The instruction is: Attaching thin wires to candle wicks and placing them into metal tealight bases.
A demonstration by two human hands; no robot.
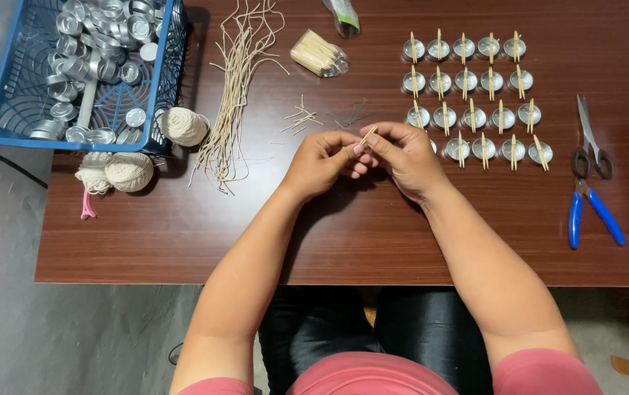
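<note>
At the middle of the frame, the right hand (pixel 402 157) is pinching a small wooden stick (pixel 368 134) between thumb and forefinger, its tip poking up above the fingertips. The left hand (pixel 321 161) is curling closed against it, fingertips touching the stick's lower end, over the brown table (pixel 146 234).

Bright, even overhead light, soft shadows, sharp focus, faint glare on table (pixel 402 241)

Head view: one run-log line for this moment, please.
left hand + right hand: pinch thin wooden stick | small round metal cups: rows, sticks across | brown wooden table
</note>
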